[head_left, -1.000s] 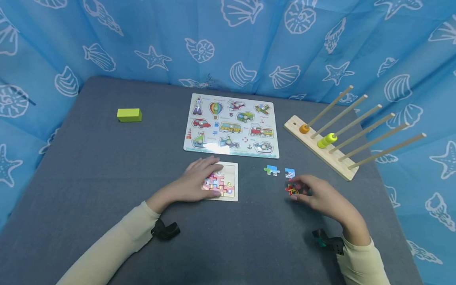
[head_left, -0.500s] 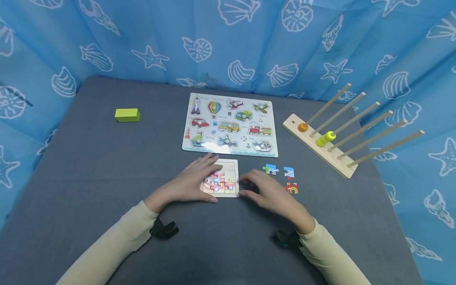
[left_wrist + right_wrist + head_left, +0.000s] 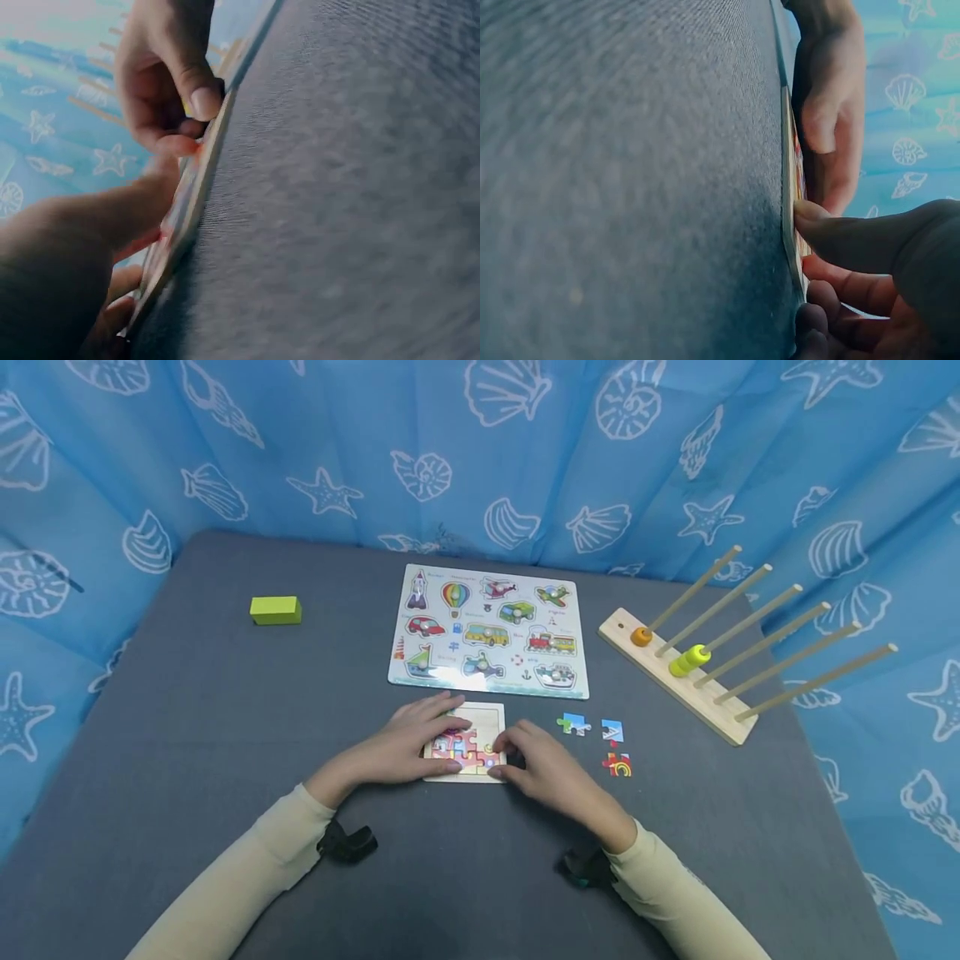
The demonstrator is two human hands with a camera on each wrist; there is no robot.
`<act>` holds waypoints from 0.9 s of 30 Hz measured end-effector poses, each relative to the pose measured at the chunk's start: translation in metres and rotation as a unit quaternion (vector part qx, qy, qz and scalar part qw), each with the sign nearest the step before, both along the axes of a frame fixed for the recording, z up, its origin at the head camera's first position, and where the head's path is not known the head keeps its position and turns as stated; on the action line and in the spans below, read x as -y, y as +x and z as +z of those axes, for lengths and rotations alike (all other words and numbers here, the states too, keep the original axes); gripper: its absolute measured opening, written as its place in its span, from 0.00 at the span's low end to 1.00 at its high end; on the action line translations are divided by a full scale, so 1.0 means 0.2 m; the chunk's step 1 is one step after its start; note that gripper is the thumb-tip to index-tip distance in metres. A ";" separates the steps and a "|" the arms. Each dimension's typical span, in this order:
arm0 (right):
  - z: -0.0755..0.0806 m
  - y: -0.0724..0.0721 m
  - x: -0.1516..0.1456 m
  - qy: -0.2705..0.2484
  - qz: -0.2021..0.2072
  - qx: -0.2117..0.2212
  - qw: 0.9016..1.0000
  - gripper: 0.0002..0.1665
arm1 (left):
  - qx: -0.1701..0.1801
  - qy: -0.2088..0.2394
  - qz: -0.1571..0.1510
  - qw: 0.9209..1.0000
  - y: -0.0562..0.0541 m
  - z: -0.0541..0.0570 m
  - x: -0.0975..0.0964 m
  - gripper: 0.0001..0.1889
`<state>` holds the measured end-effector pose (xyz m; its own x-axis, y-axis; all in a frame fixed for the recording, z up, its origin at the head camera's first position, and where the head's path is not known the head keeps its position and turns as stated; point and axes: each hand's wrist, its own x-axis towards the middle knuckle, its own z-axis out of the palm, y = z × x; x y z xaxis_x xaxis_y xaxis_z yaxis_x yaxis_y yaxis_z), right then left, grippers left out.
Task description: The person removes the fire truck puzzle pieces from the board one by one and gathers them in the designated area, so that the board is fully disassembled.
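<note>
A small square wooden jigsaw puzzle tray (image 3: 487,717) lies on the dark grey table, with pink jigsaw pieces (image 3: 459,747) in its lower part and bare wood at the upper right. My left hand (image 3: 401,745) rests over the tray's left side, fingers fairly straight, thumb on the pieces. At the tray's lower right corner, my right hand (image 3: 551,772) pinches a corner piece (image 3: 489,761) between thumb and fingertips. The left wrist view shows the right thumb (image 3: 202,103) bent at the tray's edge; the right wrist view shows the thumb (image 3: 817,214) over the rim.
Three loose pieces lie to the right: a blue-green piece (image 3: 573,724), a blue piece (image 3: 612,731) and a red piece (image 3: 618,765). Behind is a vehicle peg puzzle (image 3: 489,631). A peg stand (image 3: 678,681) is at right, a green block (image 3: 276,610) at left.
My right hand has left the red loose piece and come left to the tray's lower right corner, its fingertips now over the rim. My left hand has stayed on the tray.
</note>
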<state>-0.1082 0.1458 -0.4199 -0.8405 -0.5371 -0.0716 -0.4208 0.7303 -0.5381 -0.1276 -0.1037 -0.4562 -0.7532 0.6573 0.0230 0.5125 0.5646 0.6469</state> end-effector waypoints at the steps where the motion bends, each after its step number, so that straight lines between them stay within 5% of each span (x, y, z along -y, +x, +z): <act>1: 0.00 0.00 0.00 -0.003 -0.003 0.004 1.000 0.14 | -0.002 0.004 0.002 1.000 0.00 0.00 0.00 0.31; 27: 0.01 0.02 0.03 -0.030 -0.058 0.034 0.997 0.12 | 0.002 0.018 0.023 1.000 0.00 -0.01 -0.01 0.31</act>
